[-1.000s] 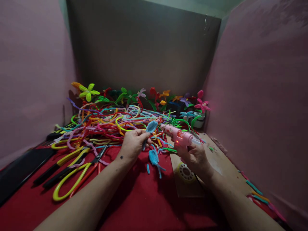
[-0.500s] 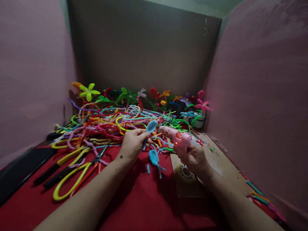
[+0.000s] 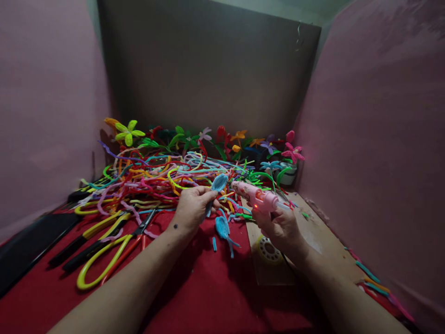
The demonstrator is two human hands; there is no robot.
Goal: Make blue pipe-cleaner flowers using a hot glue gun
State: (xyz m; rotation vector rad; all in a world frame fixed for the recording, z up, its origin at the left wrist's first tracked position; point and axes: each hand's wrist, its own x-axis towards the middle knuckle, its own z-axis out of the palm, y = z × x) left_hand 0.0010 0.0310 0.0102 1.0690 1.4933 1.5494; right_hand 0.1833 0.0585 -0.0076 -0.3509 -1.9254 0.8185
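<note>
My left hand [image 3: 193,207] pinches a blue pipe-cleaner petal [image 3: 219,183] by its lower end, its oval part pointing up. Wrapped round the handle of a pink glue gun [image 3: 256,195] is my right hand [image 3: 280,228]. The gun's nozzle points left, close to the petal and slightly apart from it; a small red light glows on its body. On the red cloth [image 3: 194,297] below lies a second blue pipe-cleaner petal [image 3: 222,227] with loose tails, beside a short blue piece [image 3: 214,244].
Yellow-handled scissors [image 3: 104,260] and black-and-yellow pliers [image 3: 86,234] lie at left. Behind my hands is a heap of colourful pipe cleaners [image 3: 149,178], with pipe-cleaner flowers [image 3: 128,133] along the back. A tape roll [image 3: 269,249] rests on a board [image 3: 313,232] at right. Pink walls [image 3: 375,139] flank the space.
The glue gun and my right hand have shifted very slightly right, away from the petal. My left hand holds the petal in the same place.
</note>
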